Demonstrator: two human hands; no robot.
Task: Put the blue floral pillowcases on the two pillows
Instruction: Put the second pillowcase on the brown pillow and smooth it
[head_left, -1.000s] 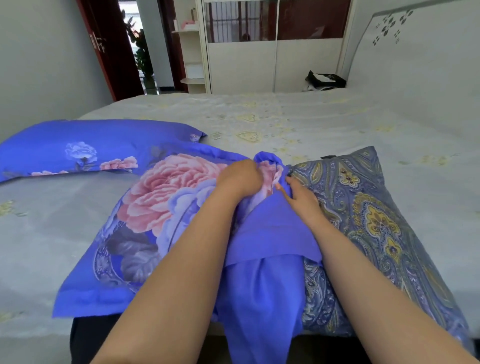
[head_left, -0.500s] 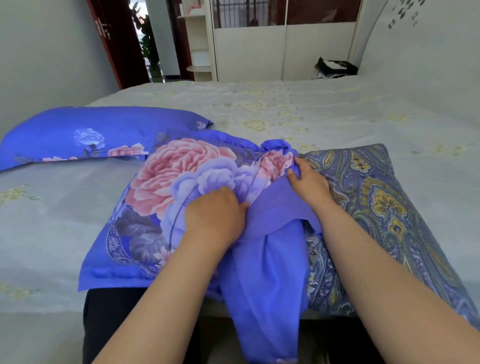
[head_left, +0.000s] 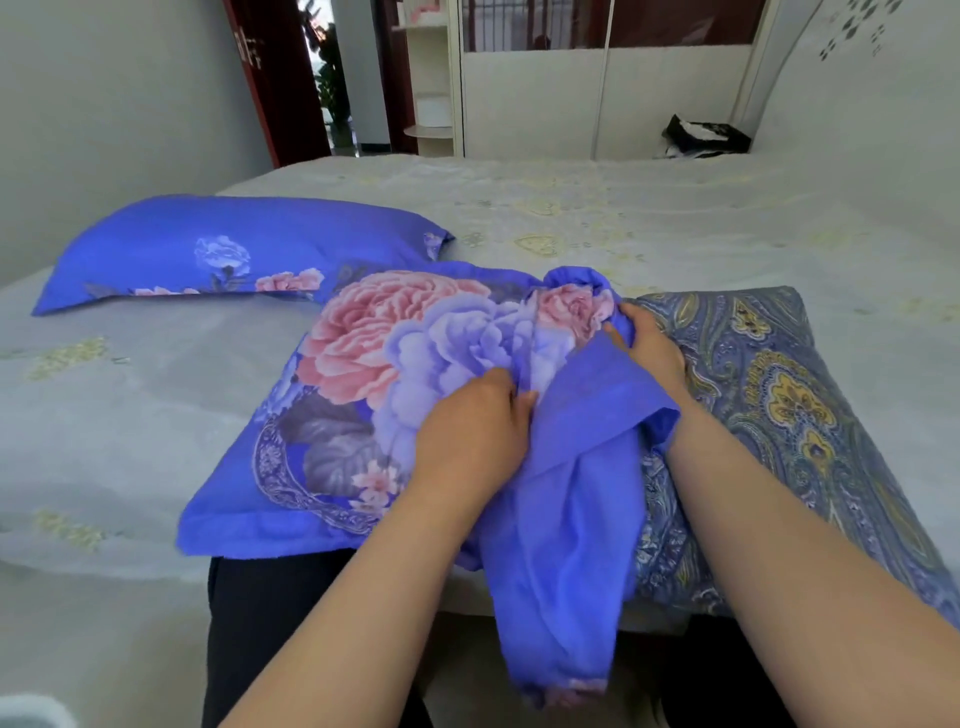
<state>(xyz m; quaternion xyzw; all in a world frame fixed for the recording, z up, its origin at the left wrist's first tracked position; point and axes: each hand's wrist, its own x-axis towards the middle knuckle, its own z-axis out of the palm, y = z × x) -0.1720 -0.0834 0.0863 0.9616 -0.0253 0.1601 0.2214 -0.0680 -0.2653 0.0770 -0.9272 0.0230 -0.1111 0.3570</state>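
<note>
Take the blue floral pillowcase (head_left: 395, 374) as your landmark: it lies half spread at the near edge of the bed (head_left: 623, 228), its big pink and lilac bloom facing up, and its plain blue open end spills over the bed edge toward you and hangs down between your forearms. Nearest you, below that hanging cloth, your dark-clad legs (head_left: 270, 613) press against the bed edge. Your left hand (head_left: 470, 434) sits on the pillowcase's near middle, its grip clenched on a fold of the fabric, thumb and fingers pinching the cloth where the printed side meets the plain blue. Your right hand (head_left: 647, 345) is just beyond and to the right, at the pillowcase's bunched mouth, its grip also closed on gathered fabric there. Touching the pillowcase's right side, partly under the blue flap, lies the paisley pillow (head_left: 779, 405), flat on the bed and reaching toward the right corner of the view; it is mostly uncovered. Beyond the pillowcase to the left, a second pillow (head_left: 228, 249) already wears its blue floral cover and lies near the bed's left side, its near corner close to the pillowcase's far edge. Farther still, well apart from the pillowcase at the bed's far right, a black and white bag (head_left: 706, 136) lies by the headboard (head_left: 883, 93).
</note>
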